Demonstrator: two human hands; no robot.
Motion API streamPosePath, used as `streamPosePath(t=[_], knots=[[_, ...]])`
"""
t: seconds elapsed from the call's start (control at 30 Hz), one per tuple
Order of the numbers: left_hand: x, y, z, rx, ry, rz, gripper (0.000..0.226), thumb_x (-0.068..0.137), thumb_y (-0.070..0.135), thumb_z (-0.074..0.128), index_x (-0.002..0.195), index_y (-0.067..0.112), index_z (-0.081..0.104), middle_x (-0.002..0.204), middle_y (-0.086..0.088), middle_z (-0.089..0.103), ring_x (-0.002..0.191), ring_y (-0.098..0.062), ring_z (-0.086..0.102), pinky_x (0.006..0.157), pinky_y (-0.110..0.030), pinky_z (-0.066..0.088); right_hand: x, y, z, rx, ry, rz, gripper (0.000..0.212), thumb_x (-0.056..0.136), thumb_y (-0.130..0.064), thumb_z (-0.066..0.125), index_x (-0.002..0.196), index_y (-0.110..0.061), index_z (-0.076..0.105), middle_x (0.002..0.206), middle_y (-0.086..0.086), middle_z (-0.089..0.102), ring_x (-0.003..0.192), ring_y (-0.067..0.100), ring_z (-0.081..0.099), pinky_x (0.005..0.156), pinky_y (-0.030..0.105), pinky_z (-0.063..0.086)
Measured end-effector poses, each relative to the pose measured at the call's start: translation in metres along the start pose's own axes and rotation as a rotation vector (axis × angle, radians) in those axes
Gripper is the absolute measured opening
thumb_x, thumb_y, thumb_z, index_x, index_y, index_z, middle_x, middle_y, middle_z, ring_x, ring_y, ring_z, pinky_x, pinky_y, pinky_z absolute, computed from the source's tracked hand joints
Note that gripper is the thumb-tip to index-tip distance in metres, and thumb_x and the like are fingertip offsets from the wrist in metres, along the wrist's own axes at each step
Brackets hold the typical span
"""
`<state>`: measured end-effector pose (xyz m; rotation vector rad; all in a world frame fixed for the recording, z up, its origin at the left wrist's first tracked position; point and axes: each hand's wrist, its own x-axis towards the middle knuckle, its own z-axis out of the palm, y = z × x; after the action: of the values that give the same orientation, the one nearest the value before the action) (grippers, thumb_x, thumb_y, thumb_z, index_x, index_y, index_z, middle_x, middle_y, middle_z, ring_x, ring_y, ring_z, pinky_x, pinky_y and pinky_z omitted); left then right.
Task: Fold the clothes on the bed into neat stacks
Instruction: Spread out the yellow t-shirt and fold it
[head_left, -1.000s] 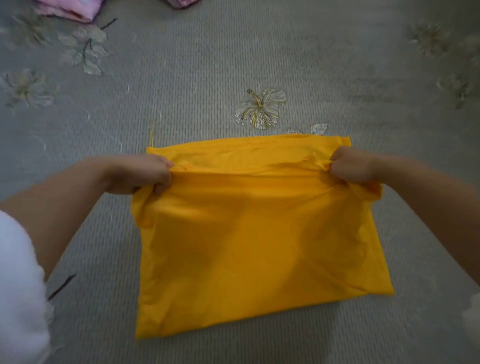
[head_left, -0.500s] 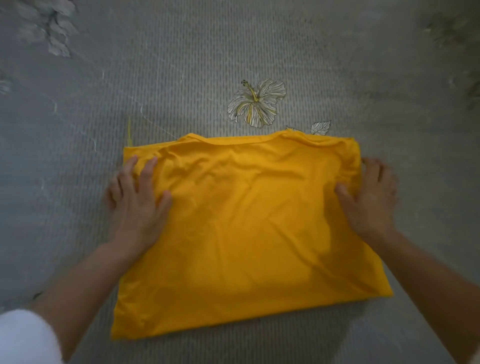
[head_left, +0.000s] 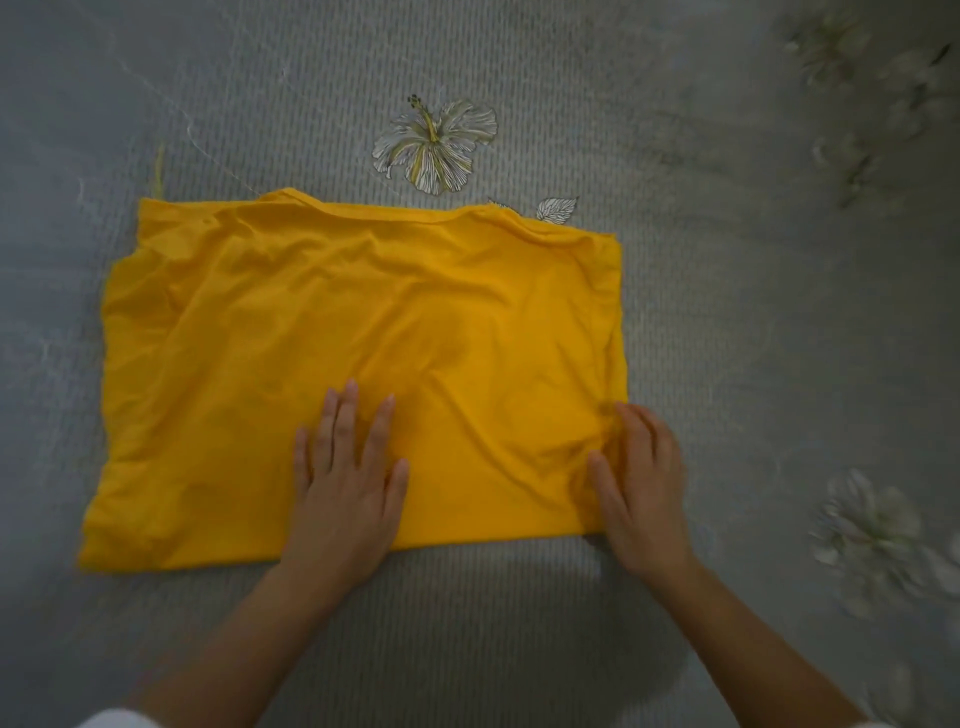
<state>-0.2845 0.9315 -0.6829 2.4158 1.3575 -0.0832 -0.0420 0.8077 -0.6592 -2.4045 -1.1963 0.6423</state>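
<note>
Yellow garment (head_left: 363, 322) of thin matt knit cloth, softly creased, stitched hem along its upper edge, grey bedspread (head_left: 727, 312) of matt ribbed woven cloth, pale printed hibiscus flower (head_left: 434, 143) at upper centre

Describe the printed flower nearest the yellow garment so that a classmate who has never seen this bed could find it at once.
Start from the grey ribbed bedspread and find the folded yellow garment under the left hand and right hand. Just beyond its far edge lies a pale hibiscus print. Unlike the blurred flowers at the right, it is sharp, with a yellow centre and a dark-tipped stamen.
</note>
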Motion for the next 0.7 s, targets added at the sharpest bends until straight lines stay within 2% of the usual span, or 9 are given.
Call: streamPosePath(t=[0.07,0.17,0.23,0.3,0.37,0.43,0.5,0.57,0.7], knots=[[-0.012,0.032,0.005,-0.058,-0.029,0.075,0.059,0.093,0.041,0.033,0.146,0.015,0.038,0.156,-0.016,0.025,0.145,-0.028,0.017,0.113,-0.050,0.012,0.012,0.009,-0.014,0.137,0.078,0.084,0.043,0.094,-0.031,0.049,0.130,-0.005,0.048,0.125,0.012,0.047,0.111,0.013,0.041,0.093,0.023,0.033],[-0.026,0.091,0.020,-0.085,-0.102,0.215,0.057,0.091,0.040,0.036,0.141,0.014,0.046,0.154,-0.012,0.030,0.144,-0.029,0.022,0.112,-0.049,0.015,0.042,0.015,-0.028,0.210,0.048,0.151,0.014,0.094,-0.015,0.055,0.108,-0.015,0.059,0.105,0.002,0.052,0.100,0.016,0.052,0.075,0.009,0.035],[-0.028,0.124,0.031,-0.088,-0.141,0.233,0.058,0.091,0.041,0.037,0.142,0.014,0.045,0.154,-0.009,0.030,0.142,-0.030,0.025,0.111,-0.048,0.018,0.063,0.013,-0.033,0.224,0.008,0.110,0.008,0.093,-0.016,0.058,0.097,-0.019,0.063,0.098,0.001,0.056,0.092,0.012,0.054,0.075,0.017,0.038],[-0.029,0.150,0.038,-0.082,-0.186,0.220,0.060,0.088,0.043,0.038,0.142,0.016,0.046,0.153,-0.008,0.032,0.141,-0.030,0.028,0.112,-0.049,0.026,0.081,0.009,-0.036,0.248,-0.031,0.091,0.010,0.090,-0.020,0.062,0.099,-0.018,0.067,0.089,0.001,0.057,0.083,0.010,0.053,0.073,0.024,0.040],[-0.031,0.168,0.042,-0.044,-0.246,0.235,0.063,0.080,0.047,0.042,0.138,0.024,0.051,0.151,-0.008,0.037,0.138,-0.033,0.034,0.105,-0.056,0.037,0.096,0.004,-0.035,0.305,-0.089,0.125,0.022,0.088,-0.029,0.067,0.107,-0.018,0.066,0.079,-0.001,0.053,0.074,0.010,0.050,0.065,0.024,0.038],[-0.034,0.181,0.046,-0.017,-0.291,0.253,0.066,0.071,0.052,0.054,0.133,0.031,0.054,0.149,-0.007,0.041,0.135,-0.037,0.038,0.099,-0.061,0.037,0.110,0.000,-0.033,0.301,-0.148,0.168,0.024,0.084,-0.036,0.070,0.098,-0.018,0.062,0.071,-0.006,0.047,0.066,0.008,0.046,0.056,0.022,0.034],[-0.034,0.186,0.049,0.000,-0.295,0.254,0.069,0.065,0.053,0.063,0.131,0.037,0.055,0.149,-0.005,0.041,0.134,-0.040,0.038,0.098,-0.063,0.037,0.123,-0.003,-0.034,0.279,-0.161,0.179,0.020,0.082,-0.031,0.073,0.076,-0.019,0.058,0.065,-0.008,0.048,0.059,0.004,0.045,0.050,0.019,0.031],[-0.035,0.185,0.054,0.030,-0.256,0.274,0.067,0.066,0.055,0.061,0.131,0.041,0.053,0.150,-0.003,0.039,0.135,-0.042,0.036,0.098,-0.064,0.036,0.134,-0.002,-0.038,0.283,-0.119,0.183,0.025,0.082,-0.019,0.071,0.064,-0.020,0.055,0.061,-0.006,0.050,0.054,0.006,0.045,0.049,0.022,0.034],[-0.039,0.184,0.053,0.011,-0.208,0.330,0.064,0.067,0.057,0.057,0.130,0.042,0.053,0.146,0.003,0.046,0.132,-0.037,0.044,0.098,-0.064,0.036,0.141,0.007,-0.046,0.241,-0.136,0.193,0.012,0.082,-0.012,0.067,0.074,-0.009,0.059,0.066,0.002,0.053,0.060,0.012,0.049,0.059,0.027,0.038]])
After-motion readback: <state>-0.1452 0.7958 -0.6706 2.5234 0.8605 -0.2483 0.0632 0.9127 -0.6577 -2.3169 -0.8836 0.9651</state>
